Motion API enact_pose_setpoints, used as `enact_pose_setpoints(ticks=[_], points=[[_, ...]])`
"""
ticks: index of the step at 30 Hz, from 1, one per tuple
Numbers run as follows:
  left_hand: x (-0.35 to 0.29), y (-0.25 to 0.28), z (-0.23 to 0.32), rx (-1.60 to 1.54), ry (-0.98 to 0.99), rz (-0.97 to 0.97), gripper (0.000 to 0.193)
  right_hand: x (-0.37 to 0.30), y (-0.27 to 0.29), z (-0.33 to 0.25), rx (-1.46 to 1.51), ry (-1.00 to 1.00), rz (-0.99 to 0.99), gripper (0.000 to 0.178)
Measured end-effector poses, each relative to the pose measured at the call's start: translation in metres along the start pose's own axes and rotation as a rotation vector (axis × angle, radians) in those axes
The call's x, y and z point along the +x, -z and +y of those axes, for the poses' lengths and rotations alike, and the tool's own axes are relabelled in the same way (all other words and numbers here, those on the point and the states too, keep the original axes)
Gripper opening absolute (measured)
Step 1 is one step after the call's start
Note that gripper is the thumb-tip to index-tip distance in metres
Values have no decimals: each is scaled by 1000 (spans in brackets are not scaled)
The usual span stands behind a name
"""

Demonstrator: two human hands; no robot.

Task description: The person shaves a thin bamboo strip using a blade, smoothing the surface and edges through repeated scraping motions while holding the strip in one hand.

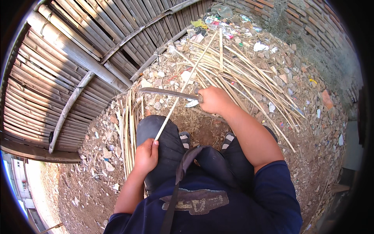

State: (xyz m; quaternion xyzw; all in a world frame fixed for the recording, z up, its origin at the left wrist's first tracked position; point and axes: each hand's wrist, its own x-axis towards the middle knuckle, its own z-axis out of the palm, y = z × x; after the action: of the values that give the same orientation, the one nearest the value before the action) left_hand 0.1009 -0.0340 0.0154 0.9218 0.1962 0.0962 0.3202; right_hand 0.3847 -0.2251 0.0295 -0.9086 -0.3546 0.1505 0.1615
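The left hand (147,156) grips a pale strip (166,119) by its near end beside the left thigh (165,163), while farther out the right hand (214,100) clasps a knife (167,92) crossing that strip, and beyond lie loose strips (255,80) on rubble (288,70).

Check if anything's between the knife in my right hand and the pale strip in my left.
Nothing visible: the knife in your right hand crosses the pale strip your left hand holds; whether they touch, I can't tell.
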Motion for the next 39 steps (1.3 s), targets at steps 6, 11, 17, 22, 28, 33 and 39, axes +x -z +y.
enact_pose_setpoints(ticks=[6, 11, 17, 22, 28, 33, 39], points=[[-2, 0, 2, 4, -28, -20, 21, 6, -2, 0, 44, 8, -15, 30], [-1, 6, 2, 38, -35, -45, 21, 5, 2, 9, 23, -27, 56, 28], [-5, 3, 0, -15, -50, -36, 20, -1, -5, -1, 1, 74, 39, 30], [-1, 4, -8, -69, -16, -50, 20, 6, 7, 17, 94, -75, 61, 31], [-6, 1, -1, -42, -23, -1, 19, -9, 12, -14, -170, 125, -6, 27], [-3, 2, 3, -42, -20, 7, 19, 12, 7, 36, 92, -118, 154, 24], [-9, -2, -2, -44, -46, 17, 18, -13, 12, -4, -104, 138, 99, 24]])
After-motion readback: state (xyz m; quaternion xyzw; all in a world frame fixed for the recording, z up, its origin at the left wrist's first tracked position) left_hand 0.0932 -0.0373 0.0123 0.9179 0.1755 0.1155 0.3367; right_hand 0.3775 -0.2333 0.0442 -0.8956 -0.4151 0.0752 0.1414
